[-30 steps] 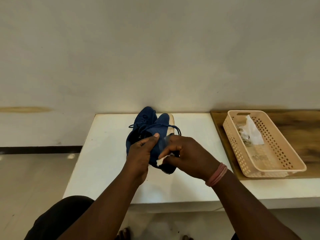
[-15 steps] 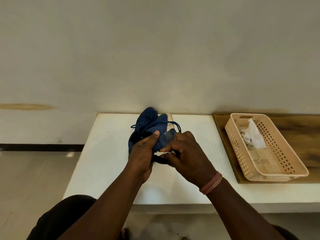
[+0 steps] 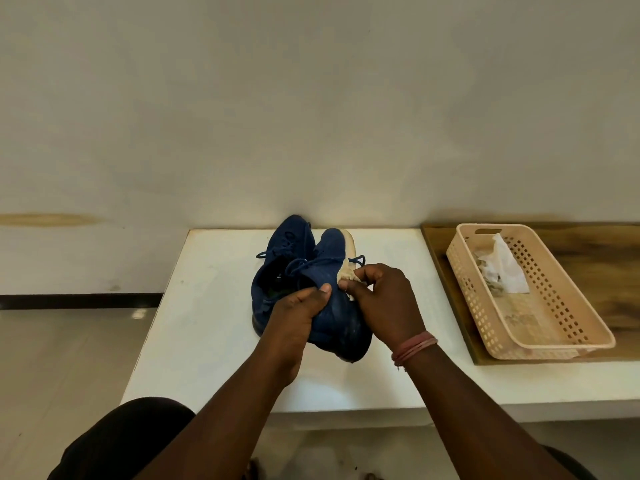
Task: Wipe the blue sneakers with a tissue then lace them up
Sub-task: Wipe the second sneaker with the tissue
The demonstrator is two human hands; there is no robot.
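The left hand (image 3: 294, 317) gripped the near sneaker (image 3: 332, 306) at its soft collar, thumb on top; the right hand (image 3: 381, 299) pinched a crumpled tissue (image 3: 346, 277) against the upper, just beyond its fingertips. The knit probably yields – the firmer sole seems the better hold – light overall.

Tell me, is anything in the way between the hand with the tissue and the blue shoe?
Nothing visible is. The right hand pinches the crumpled tissue right against the side of the nearer blue sneaker, while the left hand grips that sneaker by its heel opening. The other blue sneaker sits behind on the white table.
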